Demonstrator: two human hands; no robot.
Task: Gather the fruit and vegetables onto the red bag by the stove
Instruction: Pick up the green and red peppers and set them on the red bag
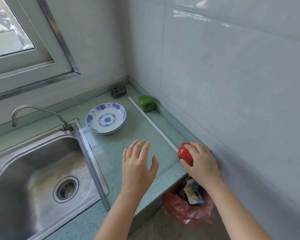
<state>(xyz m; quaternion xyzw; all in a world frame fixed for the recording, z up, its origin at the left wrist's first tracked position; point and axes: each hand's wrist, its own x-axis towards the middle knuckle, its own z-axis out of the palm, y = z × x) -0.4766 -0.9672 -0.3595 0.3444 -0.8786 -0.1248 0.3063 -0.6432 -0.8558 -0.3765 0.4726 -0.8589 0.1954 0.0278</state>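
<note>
My right hand (202,160) is closed around a red bell pepper (184,154) near the counter's right end, close to the tiled wall. A green bell pepper (146,103) lies farther back on the counter against the same wall, untouched. My left hand (137,163) hovers flat over the counter with fingers spread and holds nothing. A red plastic bag (185,210) with rubbish in it sits on the floor below the counter's right end. No stove is in view.
A stack of blue-and-white plates (106,118) stands mid-counter. A steel sink (35,172) with a tap (33,110) fills the left. A dark scouring pad (119,90) lies in the back corner. A white strip (152,123) runs along the green countertop (114,153).
</note>
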